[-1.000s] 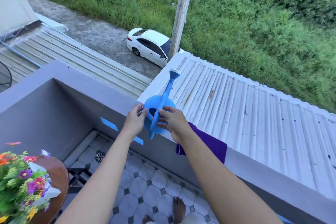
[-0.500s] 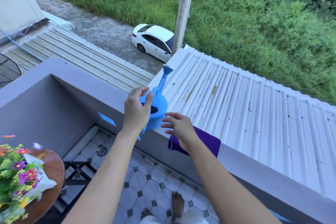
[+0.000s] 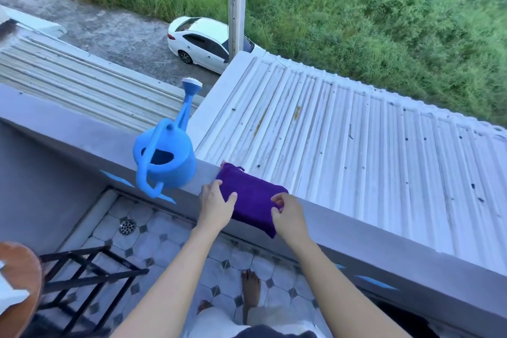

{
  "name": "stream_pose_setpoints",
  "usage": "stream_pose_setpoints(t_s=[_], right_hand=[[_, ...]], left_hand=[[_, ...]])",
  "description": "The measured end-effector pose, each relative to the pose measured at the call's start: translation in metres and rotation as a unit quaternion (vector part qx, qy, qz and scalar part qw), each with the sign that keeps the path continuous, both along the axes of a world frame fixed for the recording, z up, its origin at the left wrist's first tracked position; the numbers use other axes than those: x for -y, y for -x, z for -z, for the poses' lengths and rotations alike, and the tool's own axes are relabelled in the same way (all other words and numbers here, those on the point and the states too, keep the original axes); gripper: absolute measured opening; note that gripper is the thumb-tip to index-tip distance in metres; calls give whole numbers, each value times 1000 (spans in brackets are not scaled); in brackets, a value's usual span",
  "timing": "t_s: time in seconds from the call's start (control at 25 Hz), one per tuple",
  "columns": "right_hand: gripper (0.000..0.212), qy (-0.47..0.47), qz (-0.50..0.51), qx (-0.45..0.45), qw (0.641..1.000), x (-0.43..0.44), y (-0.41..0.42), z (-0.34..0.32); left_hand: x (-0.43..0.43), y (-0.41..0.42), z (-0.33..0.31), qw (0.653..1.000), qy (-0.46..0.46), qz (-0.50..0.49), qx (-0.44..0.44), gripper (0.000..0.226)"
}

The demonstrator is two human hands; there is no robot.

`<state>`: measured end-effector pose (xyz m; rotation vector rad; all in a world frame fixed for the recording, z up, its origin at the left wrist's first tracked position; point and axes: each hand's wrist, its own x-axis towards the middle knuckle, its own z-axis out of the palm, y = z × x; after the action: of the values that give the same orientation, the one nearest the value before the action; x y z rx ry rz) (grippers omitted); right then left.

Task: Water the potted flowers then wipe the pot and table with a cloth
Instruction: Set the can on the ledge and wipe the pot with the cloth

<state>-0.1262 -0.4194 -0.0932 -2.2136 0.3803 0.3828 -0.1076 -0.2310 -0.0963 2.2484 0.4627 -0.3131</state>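
Observation:
A folded purple cloth (image 3: 251,196) lies on top of the grey balcony wall (image 3: 82,134). My left hand (image 3: 216,204) grips its left edge and my right hand (image 3: 288,212) pinches its right front corner. A blue watering can (image 3: 167,156) stands on the wall just left of the cloth, spout pointing away, with no hand on it. The round wooden table (image 3: 19,277) shows at the lower left edge; the potted flowers are out of view.
Beyond the wall slopes a corrugated metal roof (image 3: 343,159), with a drop to a road and a white car (image 3: 203,42). A black metal frame (image 3: 90,277) stands by the table. The tiled floor (image 3: 175,241) has a drain (image 3: 127,226), and my bare feet are below.
My left hand let go of the watering can, which now stands alone on the wall. Both hands moved right onto the purple cloth. The view shifted, and the flowers left the frame.

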Motion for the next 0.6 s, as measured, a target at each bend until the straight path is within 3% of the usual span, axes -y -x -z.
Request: stream_pose_setpoints(t_s=[0.28, 0.48, 0.6], right_hand=[[29, -37, 103, -12, 994, 17, 19, 10], [33, -153, 224, -68, 960, 11, -3, 4], [29, -183, 234, -80, 951, 9, -5, 12]], left_hand=[[23, -11, 7, 992, -104, -68, 5, 66], [24, -24, 2, 992, -6, -106, -64, 62], [18, -28, 6, 989, 25, -116, -93, 40]])
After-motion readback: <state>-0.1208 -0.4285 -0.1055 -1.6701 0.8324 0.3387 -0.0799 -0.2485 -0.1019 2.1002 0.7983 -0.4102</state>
